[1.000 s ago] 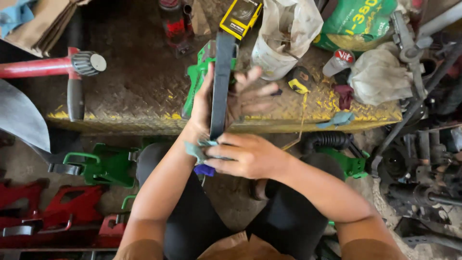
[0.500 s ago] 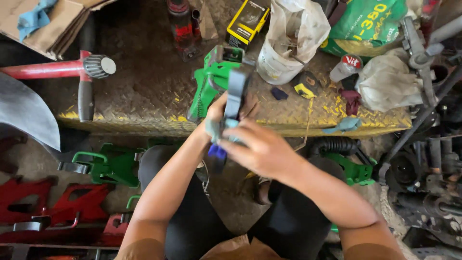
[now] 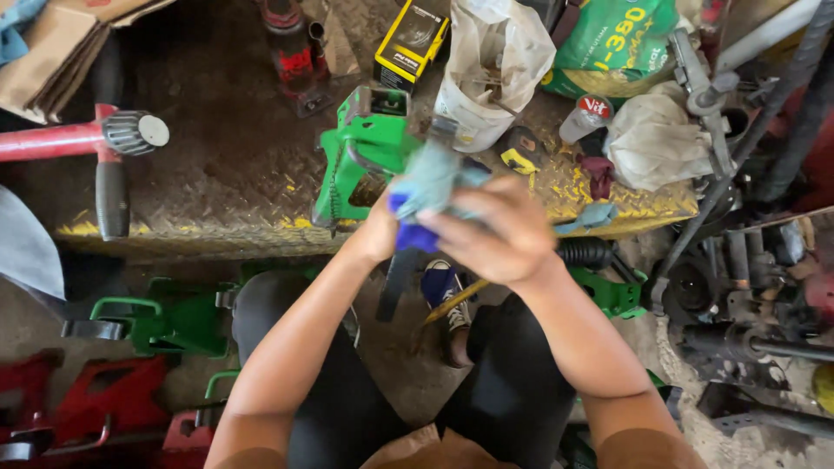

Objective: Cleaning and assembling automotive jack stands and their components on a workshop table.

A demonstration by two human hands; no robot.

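Both hands meet in front of the person's chest, just off the front edge of the counter [image 3: 217, 200]. The right hand [image 3: 499, 230] is clenched over a grey-blue rag [image 3: 434, 178] bunched with a bright blue piece of cloth or glove [image 3: 413, 234]; the left hand [image 3: 378, 239] grips the same bundle from underneath, its fingers mostly hidden. A dark flat strip [image 3: 395, 282] hangs down from the bundle between the knees; whether the hands pinch it directly I cannot tell. The step in hand looks like wiping that strip with the rag. The next move would seem to call for a firm pinch through the cloth and a straight pull along the strip's length.

Room is tight. Just behind the hands stands a green metal stand [image 3: 369, 152], nearly touching the rag, with a white plastic bag [image 3: 486, 69] and a yellow box [image 3: 413, 39] beyond it. The counter's yellow-painted edge runs right under the wrists. Below, green and red stands [image 3: 148, 317] crowd the floor on the left and greasy car parts [image 3: 747, 287] on the right. The freest path is downward between the legs, or up toward the chest
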